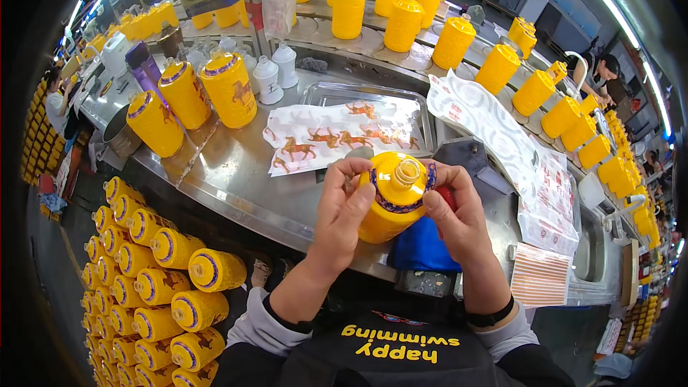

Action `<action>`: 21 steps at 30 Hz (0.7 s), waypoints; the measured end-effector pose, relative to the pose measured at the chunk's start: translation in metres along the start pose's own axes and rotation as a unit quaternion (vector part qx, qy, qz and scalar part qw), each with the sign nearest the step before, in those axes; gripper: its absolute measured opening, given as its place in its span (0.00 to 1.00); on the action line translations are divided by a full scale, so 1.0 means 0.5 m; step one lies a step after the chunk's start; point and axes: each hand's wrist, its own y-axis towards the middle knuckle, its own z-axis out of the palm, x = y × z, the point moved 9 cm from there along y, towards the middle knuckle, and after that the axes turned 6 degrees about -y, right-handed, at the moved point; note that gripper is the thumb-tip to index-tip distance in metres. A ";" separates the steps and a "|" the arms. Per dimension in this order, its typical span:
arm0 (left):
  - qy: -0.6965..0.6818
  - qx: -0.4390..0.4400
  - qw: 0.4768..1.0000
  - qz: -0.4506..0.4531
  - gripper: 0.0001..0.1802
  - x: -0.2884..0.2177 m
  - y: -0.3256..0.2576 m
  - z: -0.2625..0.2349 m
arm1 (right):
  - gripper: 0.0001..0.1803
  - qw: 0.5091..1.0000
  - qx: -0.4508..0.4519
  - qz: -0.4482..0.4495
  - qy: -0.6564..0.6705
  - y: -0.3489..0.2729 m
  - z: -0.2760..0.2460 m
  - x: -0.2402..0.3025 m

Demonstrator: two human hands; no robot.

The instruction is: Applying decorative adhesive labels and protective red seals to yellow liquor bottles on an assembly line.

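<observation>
A yellow bottle (387, 223) with a clear glass neck stands tilted toward me between my hands, over the near edge of the metal bench. Round its shoulder runs a purple patterned decal band (399, 207). My left hand (342, 208) grips the bottle's left side, thumb at the band. On the other side my right hand (461, 218) pinches at the band with thumb and fingers. Something red (447, 196) shows by the right fingers; its kind is hidden. Below the bottle lies a blue cloth (427, 247). A sheet of horse decals (322, 145) lies just beyond.
The decal sheet overlaps a metal tray (423, 111). Three decorated yellow bottles (231, 93) stand at left by white plastic bottles (285, 66). Plain yellow bottles (349, 13) line a conveyor behind. Stacked decorated bottles (197, 308) fill the lower left. More printed sheets (548, 204) lie right.
</observation>
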 end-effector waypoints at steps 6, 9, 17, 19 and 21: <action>0.022 -0.013 1.000 0.017 0.08 -0.013 0.020 -0.013 | 0.05 0.996 -0.005 -0.054 0.066 0.000 0.004 0.019; 0.019 -0.019 0.999 0.031 0.06 -0.023 0.019 -0.014 | 0.04 0.997 -0.010 -0.053 0.053 -0.004 -0.001 0.027; 0.032 -0.014 0.998 0.059 0.04 -0.039 0.012 -0.002 | 0.04 0.996 -0.011 -0.045 0.077 -0.013 -0.007 0.042; 0.027 -0.012 0.998 0.064 0.05 -0.039 0.012 0.000 | 0.04 0.995 -0.013 -0.044 0.089 -0.015 -0.010 0.040; 0.030 -0.008 0.997 0.066 0.05 -0.041 0.010 0.002 | 0.04 0.993 -0.014 -0.064 0.101 -0.017 -0.013 0.044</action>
